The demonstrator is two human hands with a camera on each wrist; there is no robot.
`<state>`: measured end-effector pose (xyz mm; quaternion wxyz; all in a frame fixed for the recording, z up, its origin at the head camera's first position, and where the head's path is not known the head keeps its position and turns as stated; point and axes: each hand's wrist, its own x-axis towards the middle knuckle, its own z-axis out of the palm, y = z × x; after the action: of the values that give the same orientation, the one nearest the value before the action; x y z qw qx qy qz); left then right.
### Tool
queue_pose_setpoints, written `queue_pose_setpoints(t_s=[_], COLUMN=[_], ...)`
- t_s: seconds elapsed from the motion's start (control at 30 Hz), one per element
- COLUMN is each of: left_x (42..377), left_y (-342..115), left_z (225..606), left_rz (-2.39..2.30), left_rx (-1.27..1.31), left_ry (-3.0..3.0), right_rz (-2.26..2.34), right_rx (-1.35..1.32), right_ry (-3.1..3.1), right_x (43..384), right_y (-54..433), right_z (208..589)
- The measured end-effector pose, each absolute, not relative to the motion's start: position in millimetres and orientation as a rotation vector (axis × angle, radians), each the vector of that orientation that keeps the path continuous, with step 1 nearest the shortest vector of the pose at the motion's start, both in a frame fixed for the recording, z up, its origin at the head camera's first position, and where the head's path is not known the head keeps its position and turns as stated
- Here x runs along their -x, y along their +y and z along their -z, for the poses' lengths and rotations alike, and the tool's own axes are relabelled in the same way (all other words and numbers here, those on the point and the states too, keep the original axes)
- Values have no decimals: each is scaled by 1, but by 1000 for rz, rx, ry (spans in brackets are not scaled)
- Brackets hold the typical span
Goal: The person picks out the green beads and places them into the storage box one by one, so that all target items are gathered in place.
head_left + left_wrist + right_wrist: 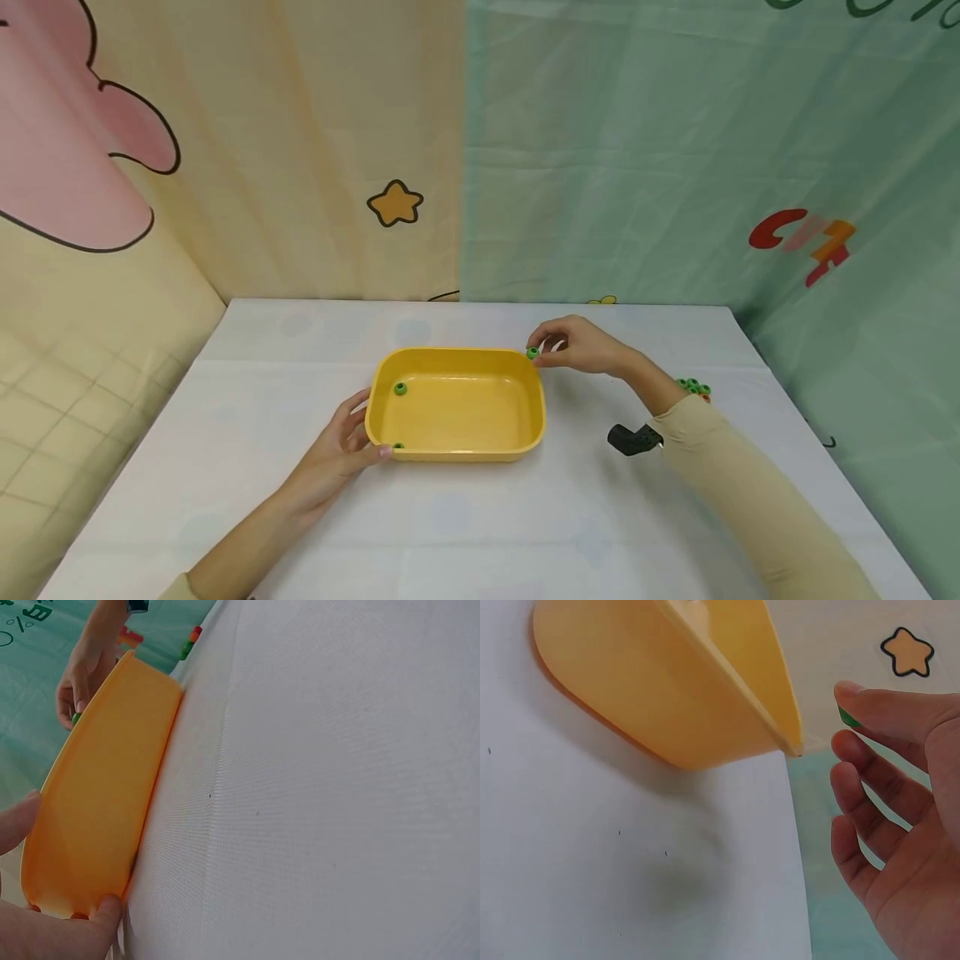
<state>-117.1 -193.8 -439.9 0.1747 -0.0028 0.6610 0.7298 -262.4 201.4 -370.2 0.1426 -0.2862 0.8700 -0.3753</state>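
Observation:
A yellow rectangular tray [465, 456] sits on the white-covered table. My left hand [326, 467] grips its left end, the thumb over the near-left corner of the rim and the fingers along the outer wall. At the far right corner of the tray, my right hand [588, 346] pinches a small green bead [532, 353] between thumb and fingertips, level with the rim. In the right wrist view only a sliver of that green bead [848, 718] shows. Inside the tray lie a green bead [401, 388] near the left wall and another green bead [398, 447], partly hidden by the near rim.
Beyond my right forearm, a cluster of green beads [693, 385] with some orange-red ones [706, 398] lies on the table, partly hidden by the sleeve. A black wrist-camera piece [633, 439] juts from the right wrist. Printed curtains [600, 167] stand behind the table's far edge.

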Motion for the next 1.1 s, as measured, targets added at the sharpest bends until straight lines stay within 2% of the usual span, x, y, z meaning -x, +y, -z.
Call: queue_pose_setpoints(t_s=[0.33, 0.83, 1.1], left_x=[119, 118, 119], left_y=[-191, -194, -193], left_z=[442, 439, 441], left_rz=[-2076, -2082, -2073], left_rx=[-9, -14, -8], left_ry=[1868, 1870, 1863], right_rz=[1057, 1068, 1018], right_rx=[861, 1110, 1145], right_ry=[2460, 2352, 2338], right_x=[270, 281, 281], right_y=[168, 102, 85], right_z=[365, 363, 364])
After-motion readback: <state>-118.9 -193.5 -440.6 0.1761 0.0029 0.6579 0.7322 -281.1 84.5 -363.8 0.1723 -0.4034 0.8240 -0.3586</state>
